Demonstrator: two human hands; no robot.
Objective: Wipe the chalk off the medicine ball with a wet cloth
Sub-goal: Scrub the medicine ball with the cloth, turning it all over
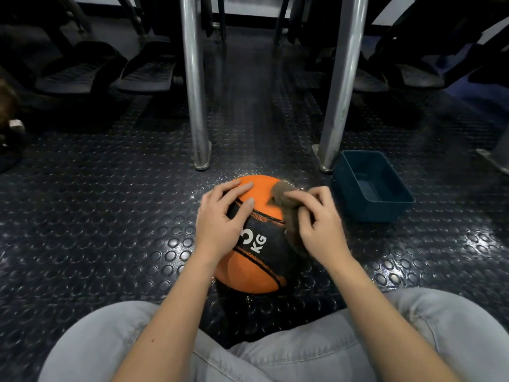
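Grey denim legs (289,359) fill the bottom of the view, knees apart, and two bare forearms reach forward between them. Just ahead of the knees, the medicine ball (256,268) sits on the dark studded rubber floor (96,216). It is orange with a black band printed "KG" in white (the numeral before it is half hidden by a hand).

The left hand (220,216) lies on the ball's upper left side with its fingers spread and laid flat against the surface. It grasps nothing and simply rests on the ball. The right hand (319,221) is on the ball's upper right side, its fingers curled round a bunched brown cloth (286,197). The hand presses the cloth against the orange panel near the top, and a fold of it trails down the ball's right flank under the palm. Whether the cloth is wet I cannot tell.

Pale glittering specks dot the floor round the ball's far edge. A dark teal plastic tub (369,213) stands on the floor near the ball, to its right, beyond the right hand. Its contents are not clear.

Behind the ball rise two metal posts, the left post (194,92) and the right post (341,92), both footed on the floor, with the tub just beside the right one. Black ribbed pedals (77,70) of gym machines sit further back on the left.
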